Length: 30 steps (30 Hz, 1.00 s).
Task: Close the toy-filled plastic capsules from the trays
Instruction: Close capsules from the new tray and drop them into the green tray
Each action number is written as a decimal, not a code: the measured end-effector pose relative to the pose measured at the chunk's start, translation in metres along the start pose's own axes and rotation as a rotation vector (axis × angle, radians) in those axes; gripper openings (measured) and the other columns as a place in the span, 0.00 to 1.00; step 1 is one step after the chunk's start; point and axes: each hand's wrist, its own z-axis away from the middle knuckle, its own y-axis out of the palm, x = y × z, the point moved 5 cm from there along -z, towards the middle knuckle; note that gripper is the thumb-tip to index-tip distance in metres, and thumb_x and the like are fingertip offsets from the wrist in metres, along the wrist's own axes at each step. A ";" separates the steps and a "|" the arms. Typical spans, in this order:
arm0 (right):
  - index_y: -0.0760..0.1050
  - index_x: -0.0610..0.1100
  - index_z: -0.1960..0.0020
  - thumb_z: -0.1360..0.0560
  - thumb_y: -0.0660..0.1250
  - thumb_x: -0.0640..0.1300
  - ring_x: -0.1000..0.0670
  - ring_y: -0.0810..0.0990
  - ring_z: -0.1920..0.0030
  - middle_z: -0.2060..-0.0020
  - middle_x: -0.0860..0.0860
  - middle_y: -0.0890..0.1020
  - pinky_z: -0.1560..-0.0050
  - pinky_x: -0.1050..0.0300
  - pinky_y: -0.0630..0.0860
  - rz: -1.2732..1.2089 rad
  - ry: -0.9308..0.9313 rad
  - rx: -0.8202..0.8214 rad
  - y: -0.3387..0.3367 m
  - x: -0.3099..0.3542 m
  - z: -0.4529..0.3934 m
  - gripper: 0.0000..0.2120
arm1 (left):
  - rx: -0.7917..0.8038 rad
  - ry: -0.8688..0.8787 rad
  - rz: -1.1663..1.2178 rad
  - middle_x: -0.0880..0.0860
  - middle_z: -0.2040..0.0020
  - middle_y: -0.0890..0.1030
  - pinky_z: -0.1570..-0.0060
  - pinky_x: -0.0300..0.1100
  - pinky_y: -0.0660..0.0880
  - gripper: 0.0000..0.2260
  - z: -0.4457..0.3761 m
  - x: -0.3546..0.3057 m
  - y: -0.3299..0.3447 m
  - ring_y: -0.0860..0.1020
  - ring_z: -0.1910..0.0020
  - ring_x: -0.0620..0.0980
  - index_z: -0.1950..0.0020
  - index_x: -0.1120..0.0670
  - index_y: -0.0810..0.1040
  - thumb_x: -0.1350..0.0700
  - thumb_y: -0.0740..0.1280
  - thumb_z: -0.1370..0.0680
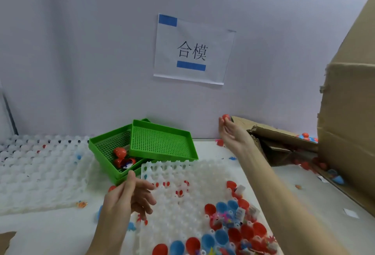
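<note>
The right hand [230, 130] was stretched out far, up by the edge of the cardboard box [284, 141], and its fingertips pinched a small red capsule [225, 117]. The left hand [129, 195] floated over the near white tray [182, 204]. Its fingers were loose and a little bent, and it held nothing.

Most of the other capsules [233, 232] sat in the near right part of that white tray. They were red and blue halves standing open, and some had little toys and paper bits inside. The rest of the tray's cups looked bare, with a few small red bits in them.

Behind the tray, two green baskets [162, 141] lay stacked crookedly, one tilted on top of the other. The lower one had a red capsule and an open one with something blue and white in it.

Another white tray [40, 169] lay to the left on the bench [50, 232]. More red and blue capsules lay in the big cardboard box on the right. A paper sign [192, 51] with blue tape was stuck on the wall.
</note>
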 end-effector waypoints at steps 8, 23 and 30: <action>0.64 0.29 0.27 0.15 0.61 0.36 0.46 0.82 0.46 0.33 0.36 0.76 0.47 0.56 0.80 0.199 -0.233 -0.140 -0.015 0.052 -0.071 0.19 | -0.007 -0.027 -0.014 0.70 0.67 0.79 0.76 0.44 0.74 0.28 -0.007 0.002 -0.006 0.78 0.73 0.62 0.63 0.63 0.85 0.43 0.57 0.19; 0.85 0.46 0.44 0.20 0.70 0.37 0.54 0.83 0.54 0.49 0.51 0.86 0.54 0.65 0.80 2.299 -0.329 0.173 -0.062 -0.017 0.043 0.09 | -0.034 -0.017 -0.098 0.64 0.64 0.83 0.67 0.47 0.76 0.26 -0.001 0.002 -0.009 0.80 0.68 0.57 0.61 0.56 0.86 0.43 0.58 0.15; 0.84 0.45 0.39 0.23 0.69 0.30 0.53 0.80 0.54 0.45 0.48 0.85 0.60 0.70 0.74 2.529 -0.187 0.182 -0.076 -0.007 0.043 0.17 | -0.024 -0.017 -0.093 0.63 0.65 0.83 0.70 0.42 0.76 0.26 0.002 -0.003 -0.005 0.80 0.69 0.56 0.62 0.56 0.86 0.46 0.58 0.13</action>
